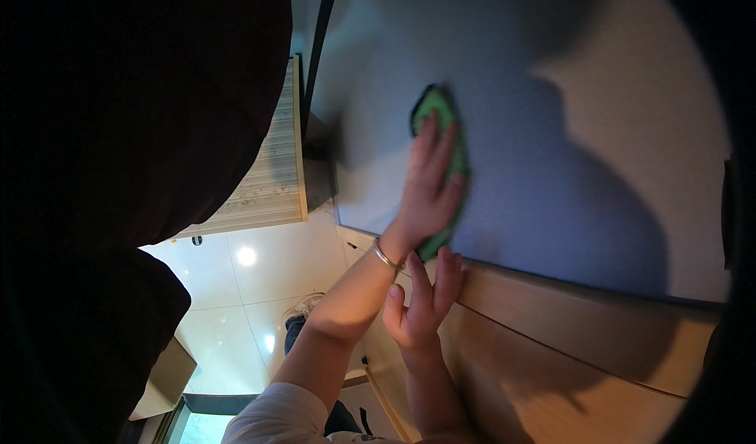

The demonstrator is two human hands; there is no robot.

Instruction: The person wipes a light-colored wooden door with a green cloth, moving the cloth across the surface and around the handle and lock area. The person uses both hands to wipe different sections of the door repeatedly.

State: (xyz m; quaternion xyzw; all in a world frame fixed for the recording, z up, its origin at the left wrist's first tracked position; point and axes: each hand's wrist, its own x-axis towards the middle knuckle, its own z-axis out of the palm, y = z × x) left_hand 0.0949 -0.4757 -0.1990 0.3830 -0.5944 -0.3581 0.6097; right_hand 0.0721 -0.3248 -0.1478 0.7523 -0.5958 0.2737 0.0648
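Observation:
My left hand (430,178), with a metal bangle on its wrist, lies flat on a green cloth (436,104). Its fingers are stretched out, and the picture is slightly blurred there. The cloth has a dark edge and is pressed against a broad grey-blue surface (508,178) with a fine woven look. Close to the cloth's lower end, my right hand (422,308) has its fingers apart and holds nothing. It is by the surface's wooden edge (531,287); whether it touches the edge or the cloth, I cannot tell.
Pale wooden fronts (531,343) run below the edge. To the left, a slatted mat-like top (266,178) with a light border stands above a white tiled floor (218,290). A shoe (302,307) shows on the tiles. Large dark shapes cover the left side.

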